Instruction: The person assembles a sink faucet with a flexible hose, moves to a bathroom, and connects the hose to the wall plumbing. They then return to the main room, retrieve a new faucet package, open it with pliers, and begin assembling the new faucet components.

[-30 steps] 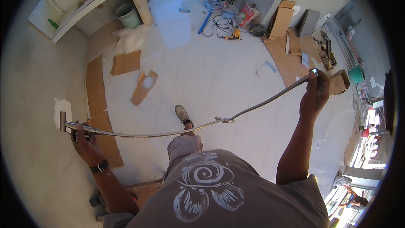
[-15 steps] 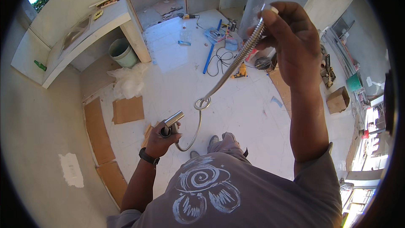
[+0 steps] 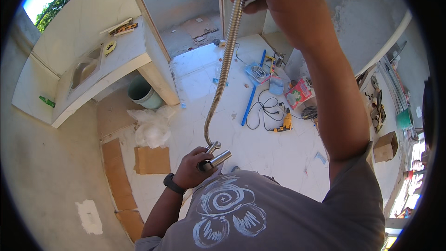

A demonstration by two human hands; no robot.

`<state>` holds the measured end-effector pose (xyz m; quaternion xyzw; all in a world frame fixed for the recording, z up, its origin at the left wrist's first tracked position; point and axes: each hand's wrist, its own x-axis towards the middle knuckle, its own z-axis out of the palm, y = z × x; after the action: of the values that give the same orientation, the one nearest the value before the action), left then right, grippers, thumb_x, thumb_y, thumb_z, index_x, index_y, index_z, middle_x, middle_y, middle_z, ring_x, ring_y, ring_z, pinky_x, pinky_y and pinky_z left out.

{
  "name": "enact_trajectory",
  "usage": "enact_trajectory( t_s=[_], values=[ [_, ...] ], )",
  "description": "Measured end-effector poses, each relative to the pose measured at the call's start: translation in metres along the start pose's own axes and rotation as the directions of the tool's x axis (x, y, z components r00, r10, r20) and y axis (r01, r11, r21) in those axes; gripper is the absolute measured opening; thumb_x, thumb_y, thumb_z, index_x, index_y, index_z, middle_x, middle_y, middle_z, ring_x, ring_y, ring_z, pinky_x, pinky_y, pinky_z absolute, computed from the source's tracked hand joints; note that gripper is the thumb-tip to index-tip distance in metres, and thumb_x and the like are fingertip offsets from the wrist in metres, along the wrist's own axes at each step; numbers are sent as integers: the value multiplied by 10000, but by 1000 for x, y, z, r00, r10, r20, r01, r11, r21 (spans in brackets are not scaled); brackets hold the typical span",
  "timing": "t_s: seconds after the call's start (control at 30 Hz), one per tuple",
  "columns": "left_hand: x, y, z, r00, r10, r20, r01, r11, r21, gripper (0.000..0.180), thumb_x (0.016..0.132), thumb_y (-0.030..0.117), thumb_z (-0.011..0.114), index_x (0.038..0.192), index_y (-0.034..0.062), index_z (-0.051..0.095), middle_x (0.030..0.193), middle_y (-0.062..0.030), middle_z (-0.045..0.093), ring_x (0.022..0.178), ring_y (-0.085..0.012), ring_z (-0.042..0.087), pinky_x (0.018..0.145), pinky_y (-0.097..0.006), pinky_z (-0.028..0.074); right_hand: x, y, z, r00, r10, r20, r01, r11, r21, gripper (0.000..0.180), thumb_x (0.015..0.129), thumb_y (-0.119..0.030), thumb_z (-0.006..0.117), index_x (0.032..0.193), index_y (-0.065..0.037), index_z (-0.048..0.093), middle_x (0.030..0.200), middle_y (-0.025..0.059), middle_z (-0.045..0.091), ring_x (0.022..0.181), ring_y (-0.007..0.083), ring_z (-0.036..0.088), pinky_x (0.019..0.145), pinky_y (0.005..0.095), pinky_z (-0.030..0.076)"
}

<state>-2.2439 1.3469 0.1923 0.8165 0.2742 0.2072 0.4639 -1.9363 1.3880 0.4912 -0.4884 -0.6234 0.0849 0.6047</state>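
High at the top of the view, my right hand (image 3: 290,11) grips the upper end of a coiled silver metal hose (image 3: 226,60); that end is partly hidden by my fingers and the view's edge. The hose runs down, curving at the bottom toward my left hand (image 3: 191,171). Closed in front of my shirt, the left hand holds a shiny metal tube fitting (image 3: 220,159) with a short cylinder sticking out to the right. A ringed metal part (image 3: 213,147) shows just above those fingers, where the hose comes in.
On the pale tiled floor lie a yellow drill (image 3: 284,123), a blue bar (image 3: 248,107), a black cable (image 3: 265,114) and a red bag (image 3: 301,91). A bucket (image 3: 143,92) stands under the counter (image 3: 134,49) with its sink. Cardboard (image 3: 152,160) and plastic sheeting (image 3: 153,128) lie leftward.
My right hand has moved up and left, drawing the hose more upright. The left hand has moved right, closer to my body; the loop of thin tubing between the hands no longer shows.
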Motion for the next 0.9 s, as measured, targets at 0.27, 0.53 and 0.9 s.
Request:
enact_trajectory(
  t_s=[0.27,0.53,0.9],
  values=[
    [211,-32,-152,955,291,54,-261,914,-309,413,754,61,918,1121,38,730,1151,-170,690,1024,-259,700,866,-357,563,69,275,87,742,588,322,-645,758,103,346,1005,-237,716,1170,49,612,996,151,713,846,219,772,725,289,647],
    [426,-101,-248,986,125,109,-51,852,-521,356,784,57,893,1091,13,718,1086,-97,700,951,-152,656,800,-307,530,106,400,148,367,531,764,-883,457,107,291,1035,-290,658,1136,-18,667,973,62,712,865,128,700,813,289,522],
    [682,-199,-278,938,-238,250,342,742,-576,245,833,20,830,1042,-16,707,939,-48,707,806,-111,650,698,-302,549,206,573,118,420,617,666,-848,528,46,517,892,-366,790,1238,-8,650,1015,96,694,947,174,643,865,324,503]
  ],
)
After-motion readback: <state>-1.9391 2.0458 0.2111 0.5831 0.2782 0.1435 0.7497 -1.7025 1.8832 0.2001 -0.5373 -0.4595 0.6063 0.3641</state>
